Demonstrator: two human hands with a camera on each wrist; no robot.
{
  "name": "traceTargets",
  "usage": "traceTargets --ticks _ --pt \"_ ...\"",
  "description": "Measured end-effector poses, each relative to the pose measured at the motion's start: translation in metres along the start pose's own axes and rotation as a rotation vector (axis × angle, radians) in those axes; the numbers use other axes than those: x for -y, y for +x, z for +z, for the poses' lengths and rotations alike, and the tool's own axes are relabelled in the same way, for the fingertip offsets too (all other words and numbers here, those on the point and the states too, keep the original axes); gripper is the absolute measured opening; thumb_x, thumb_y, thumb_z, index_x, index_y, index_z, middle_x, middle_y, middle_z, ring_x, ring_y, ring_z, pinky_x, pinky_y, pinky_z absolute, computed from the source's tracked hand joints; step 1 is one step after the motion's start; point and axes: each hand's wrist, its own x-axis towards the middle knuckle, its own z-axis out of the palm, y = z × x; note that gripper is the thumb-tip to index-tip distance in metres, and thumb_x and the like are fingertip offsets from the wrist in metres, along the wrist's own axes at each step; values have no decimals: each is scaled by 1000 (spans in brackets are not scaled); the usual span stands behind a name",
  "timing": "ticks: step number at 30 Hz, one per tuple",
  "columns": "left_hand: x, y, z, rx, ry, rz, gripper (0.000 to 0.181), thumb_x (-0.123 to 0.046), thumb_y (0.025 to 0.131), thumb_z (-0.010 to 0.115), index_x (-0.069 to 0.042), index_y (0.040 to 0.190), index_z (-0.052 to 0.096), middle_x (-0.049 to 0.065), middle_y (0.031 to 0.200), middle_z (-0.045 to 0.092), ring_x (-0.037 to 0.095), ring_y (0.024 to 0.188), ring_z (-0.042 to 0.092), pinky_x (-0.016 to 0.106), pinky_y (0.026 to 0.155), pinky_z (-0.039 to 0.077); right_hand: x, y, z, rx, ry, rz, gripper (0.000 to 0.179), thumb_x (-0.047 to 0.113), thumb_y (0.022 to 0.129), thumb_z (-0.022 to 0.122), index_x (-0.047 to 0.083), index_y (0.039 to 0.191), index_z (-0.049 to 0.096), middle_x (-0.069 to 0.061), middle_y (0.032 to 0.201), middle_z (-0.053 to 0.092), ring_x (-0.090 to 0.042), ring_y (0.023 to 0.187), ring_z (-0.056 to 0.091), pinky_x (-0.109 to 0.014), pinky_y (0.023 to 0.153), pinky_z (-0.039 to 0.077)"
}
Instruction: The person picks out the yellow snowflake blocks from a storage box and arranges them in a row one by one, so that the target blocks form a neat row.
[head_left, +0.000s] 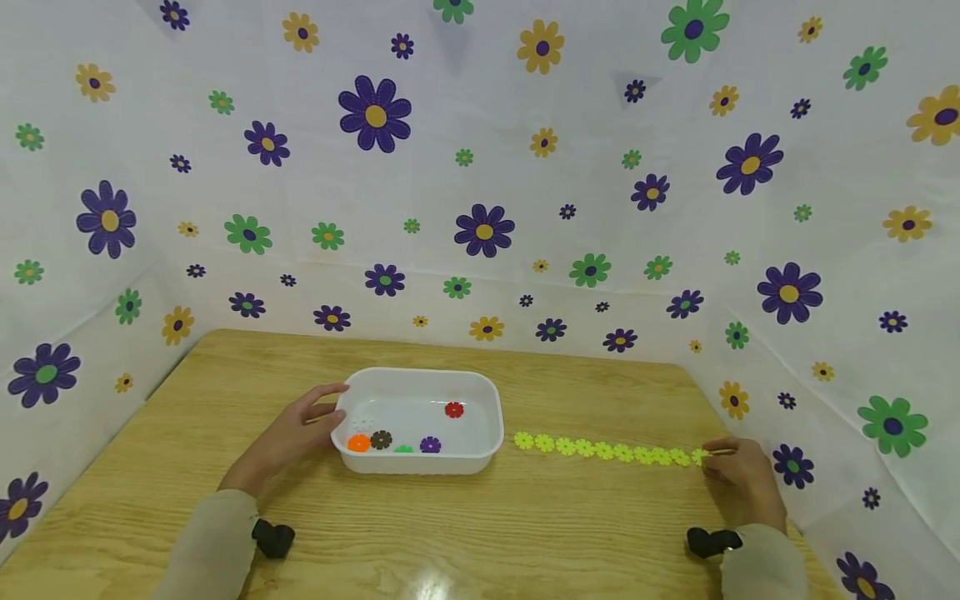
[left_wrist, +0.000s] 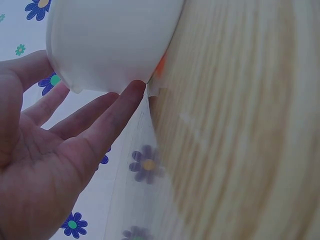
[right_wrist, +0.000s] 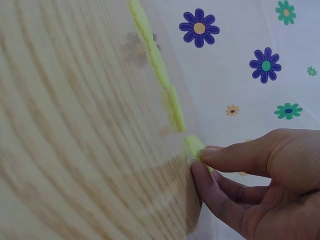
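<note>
At the left end of a white plastic tray (head_left: 420, 463), my left hand (head_left: 296, 429) has its fingers spread and fairly straight. In the left wrist view, the fingertips of this hand (left_wrist: 60, 150) touch the tray's outer wall (left_wrist: 115, 45). To the right of the tray, a row of yellow-green flower-shaped discs (head_left: 603, 450) lies flat on the table. At the right end of that row my right hand (head_left: 742, 471) pinches one more yellow-green flower disc (right_wrist: 194, 146) between thumb and fingertips, low over the wood. A small gap parts it from the nearest disc in the right wrist view.
Inside the tray are a red disc (head_left: 453, 410), an orange one (head_left: 358, 443), a brown one (head_left: 381, 439), a purple one (head_left: 431, 445), a green one (head_left: 404, 450) and whitish pieces (head_left: 363, 422). Flower-print cloth (head_left: 420, 183) walls the wooden table (head_left: 450, 533) at back and sides.
</note>
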Motion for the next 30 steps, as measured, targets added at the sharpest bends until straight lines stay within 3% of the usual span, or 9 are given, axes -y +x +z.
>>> traceTargets --ticks 9,21,25,30 --pt "-1 0 1 3 -4 11 64 -39 106 57 -19 161 32 31 163 34 50 147 40 53 110 52 1 0 -1 -2 -125 -14 42 6 91 67 -18 125 59 -32 110 69 -10 77 65 -22 66 52" --pt "-3 0 2 10 12 11 62 -38 107 56 -19 161 31 30 163 34 50 148 40 55 112 51 1 2 0 -11 -161 10 42 5 89 69 -16 124 61 -34 112 68 -18 80 67 -26 68 53" --pt "-4 0 2 8 11 8 63 -38 107 56 -19 161 31 31 163 34 49 146 43 53 111 52 15 -2 0 -24 -215 -3 41 8 94 64 -14 127 59 -37 119 65 -32 90 69 -38 76 57" --pt "-2 2 3 -4 -5 0 67 -42 107 53 -20 164 24 30 163 35 48 143 48 50 109 54 50 -13 0 -85 -299 -140 39 13 98 61 -14 127 60 -42 127 58 -51 105 65 -55 84 58"
